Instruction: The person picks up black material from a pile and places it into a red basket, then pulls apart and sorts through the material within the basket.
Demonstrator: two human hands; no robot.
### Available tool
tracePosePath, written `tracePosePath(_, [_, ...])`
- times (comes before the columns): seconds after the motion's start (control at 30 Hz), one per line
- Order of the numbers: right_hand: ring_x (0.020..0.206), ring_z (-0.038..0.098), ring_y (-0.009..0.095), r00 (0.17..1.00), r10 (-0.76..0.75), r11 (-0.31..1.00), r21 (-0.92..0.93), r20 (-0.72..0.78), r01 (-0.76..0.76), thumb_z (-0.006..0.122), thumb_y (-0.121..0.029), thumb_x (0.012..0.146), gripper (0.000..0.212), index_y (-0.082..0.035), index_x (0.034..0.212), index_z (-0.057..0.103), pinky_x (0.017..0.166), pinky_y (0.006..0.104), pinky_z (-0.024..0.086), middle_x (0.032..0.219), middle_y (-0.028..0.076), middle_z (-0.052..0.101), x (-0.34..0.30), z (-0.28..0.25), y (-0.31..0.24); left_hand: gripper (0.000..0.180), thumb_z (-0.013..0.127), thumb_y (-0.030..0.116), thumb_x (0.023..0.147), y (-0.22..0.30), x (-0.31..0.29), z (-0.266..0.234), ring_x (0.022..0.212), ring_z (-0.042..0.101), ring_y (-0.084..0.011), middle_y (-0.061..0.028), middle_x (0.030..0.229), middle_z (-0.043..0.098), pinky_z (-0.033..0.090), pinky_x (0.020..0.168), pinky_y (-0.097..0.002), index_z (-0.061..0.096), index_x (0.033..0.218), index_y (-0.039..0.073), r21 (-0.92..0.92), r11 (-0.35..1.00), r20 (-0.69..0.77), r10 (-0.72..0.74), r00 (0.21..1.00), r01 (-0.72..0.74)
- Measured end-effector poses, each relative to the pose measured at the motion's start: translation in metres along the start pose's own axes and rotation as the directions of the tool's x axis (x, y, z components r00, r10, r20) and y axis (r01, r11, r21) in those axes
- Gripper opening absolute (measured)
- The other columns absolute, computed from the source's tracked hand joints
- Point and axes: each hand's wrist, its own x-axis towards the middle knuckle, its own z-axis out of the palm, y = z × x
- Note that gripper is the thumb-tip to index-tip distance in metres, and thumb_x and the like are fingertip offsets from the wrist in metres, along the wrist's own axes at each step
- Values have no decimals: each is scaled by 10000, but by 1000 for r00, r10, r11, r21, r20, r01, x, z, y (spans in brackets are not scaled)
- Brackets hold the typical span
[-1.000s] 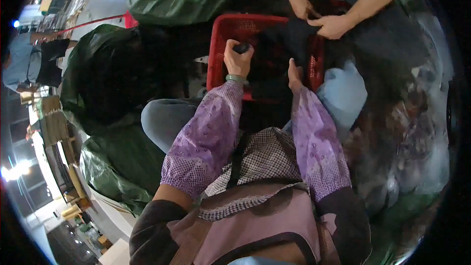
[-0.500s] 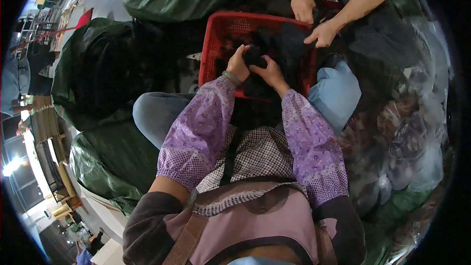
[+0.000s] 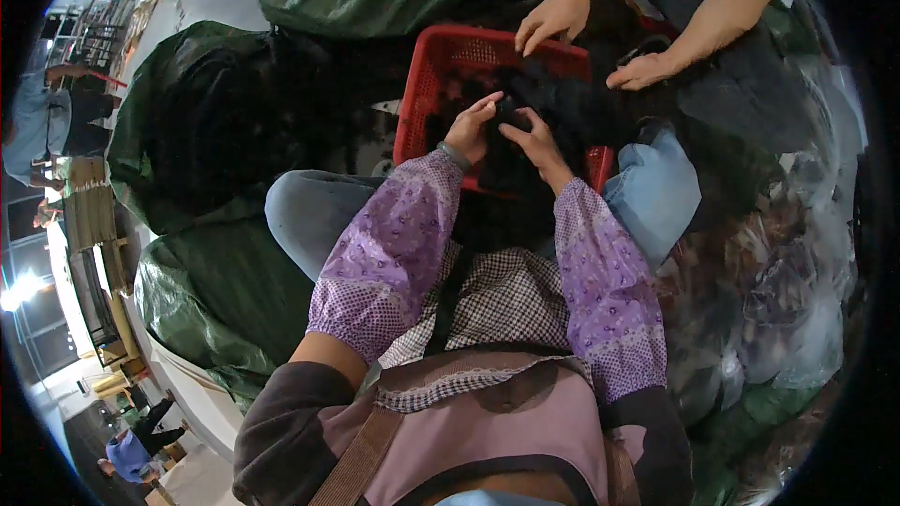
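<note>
Over the near edge of the red basket [image 3: 427,84] I have both hands meeting on one small dark piece of cloth [image 3: 507,112]. My left hand [image 3: 471,127] pinches it from the left with fingers curled, and my right hand [image 3: 536,141] grips it from the right, which looks like a way to hold it taut for inspection above the dark pile. At the far rim, another person's hands [image 3: 551,17] rest open on the heap. Green sacks [image 3: 220,305] lie on the left.

Basket [image 3: 424,94] ahead on lap w/ cloth [image 3: 553,108] inside, sacks [image 3: 206,131] left.
</note>
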Motion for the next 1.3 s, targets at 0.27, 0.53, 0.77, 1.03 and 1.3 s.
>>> tracePosePath(0.27, [789, 489, 165, 999, -17, 983, -186, -33, 10, 625, -240, 597, 467, -8, 959, 444, 695, 264, 384, 862, 78, 508, -3, 1, -7, 335, 480, 126, 773, -6, 4, 0, 851, 476, -161, -60, 963, 480, 410, 731, -308, 398, 1091, 62, 90, 996, -138, 19, 990, -6])
tracePosePath(0.53, [769, 485, 139, 999, 29, 1000, 1, 18, -29, 623, -198, 592, 422, -35, 951, 471, 687, 250, 384, 830, 47, 514, -1, 2, -11, 240, 507, 68, 742, -6, 6, -2, 802, 486, -135, -46, 886, 506, 401, 716, -262, 465, 976, 39, 150, 982, -130, 132, 983, -113])
tracePosePath(0.77, [683, 499, 142, 995, -2, 996, -85, -96, -6, 643, -197, 559, 387, -10, 862, 492, 622, 259, 395, 750, 54, 523, -3, 5, -8, 217, 575, 17, 673, -9, 7, -6, 751, 491, -112, -24, 812, 516, 397, 680, -240, 487, 865, 66, 217, 964, -180, 197, 964, -156])
tracePosePath(1.03, [680, 474, 121, 995, -4, 1000, -1, -102, 4, 603, -152, 629, 304, -36, 877, 470, 601, 233, 382, 769, 26, 503, -7, 1, -8, 314, 648, 114, 630, -12, 8, -16, 672, 523, -143, -64, 739, 536, 436, 590, -266, 495, 890, 31, 523, 845, -307, 309, 900, -112])
tracePosePath(1.3, [790, 471, 161, 982, 31, 996, 85, -186, -15, 581, -201, 668, 394, 4, 979, 455, 715, 257, 354, 889, 74, 506, -3, 0, -15, 239, 590, 193, 698, -8, 4, -3, 679, 521, -133, -44, 767, 549, 432, 627, -283, 524, 864, 34, 268, 963, -226, 43, 973, 20])
